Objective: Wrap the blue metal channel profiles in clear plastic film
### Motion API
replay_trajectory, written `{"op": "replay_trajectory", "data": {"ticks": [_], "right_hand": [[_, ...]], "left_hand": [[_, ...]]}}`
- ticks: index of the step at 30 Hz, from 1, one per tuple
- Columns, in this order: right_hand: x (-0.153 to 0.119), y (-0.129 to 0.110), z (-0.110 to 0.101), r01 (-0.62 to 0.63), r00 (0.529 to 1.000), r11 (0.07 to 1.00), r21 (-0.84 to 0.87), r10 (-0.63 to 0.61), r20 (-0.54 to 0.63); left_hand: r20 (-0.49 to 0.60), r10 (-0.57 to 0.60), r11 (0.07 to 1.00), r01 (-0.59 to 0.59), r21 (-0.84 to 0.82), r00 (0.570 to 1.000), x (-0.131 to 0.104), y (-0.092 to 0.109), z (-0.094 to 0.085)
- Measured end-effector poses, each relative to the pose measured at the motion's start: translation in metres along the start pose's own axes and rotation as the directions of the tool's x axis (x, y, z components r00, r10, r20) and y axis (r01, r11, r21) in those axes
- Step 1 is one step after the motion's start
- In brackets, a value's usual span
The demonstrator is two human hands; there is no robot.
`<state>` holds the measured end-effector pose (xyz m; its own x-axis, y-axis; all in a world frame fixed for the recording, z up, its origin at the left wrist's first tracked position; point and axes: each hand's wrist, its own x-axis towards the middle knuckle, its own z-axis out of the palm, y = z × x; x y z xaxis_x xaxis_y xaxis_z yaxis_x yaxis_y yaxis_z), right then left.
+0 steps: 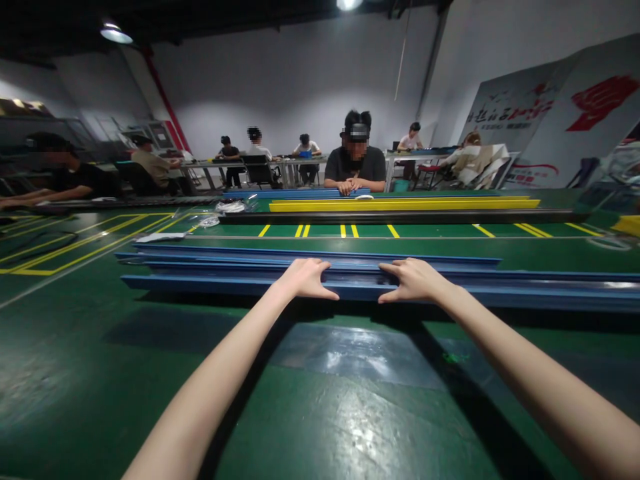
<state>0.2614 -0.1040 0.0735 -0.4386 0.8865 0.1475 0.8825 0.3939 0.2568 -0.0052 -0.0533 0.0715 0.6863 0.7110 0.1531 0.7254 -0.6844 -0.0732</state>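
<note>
Both hands are on a long blue plastic channel (200, 285), which lies crosswise on the green tabletop. My left hand (306, 277) grips it left of the middle, thumb on the near wall and fingers over the top. A short gap to the right, my right hand (417, 279) holds the same channel in a mirrored grip. The fingertips of both hands are partly hidden inside the channel. More blue channels (240, 255) lie parallel just behind it, close together. The right end of the held piece runs out of view.
A clear plastic sheet (360, 343) lies on the green table (310, 433) before me. Farther back are a black strip (400, 217), a yellow strip (400, 205) and more blue lengths (295, 194). A person (356, 163) sits opposite; others sit at tables behind.
</note>
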Motion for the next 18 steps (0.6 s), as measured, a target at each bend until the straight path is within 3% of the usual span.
{"op": "replay_trajectory", "data": {"ticks": [8,18], "right_hand": [[-0.003,-0.027,0.025,-0.03,0.998,0.997,0.064,0.026,0.054],[-0.003,-0.041,0.039,-0.062,0.996,0.994,0.091,0.056,0.068]], "left_hand": [[0.037,-0.01,1.0,0.011,-0.016,0.999,-0.014,-0.01,0.03],[0.028,-0.017,1.0,0.018,-0.023,0.999,-0.024,-0.014,0.049]]}}
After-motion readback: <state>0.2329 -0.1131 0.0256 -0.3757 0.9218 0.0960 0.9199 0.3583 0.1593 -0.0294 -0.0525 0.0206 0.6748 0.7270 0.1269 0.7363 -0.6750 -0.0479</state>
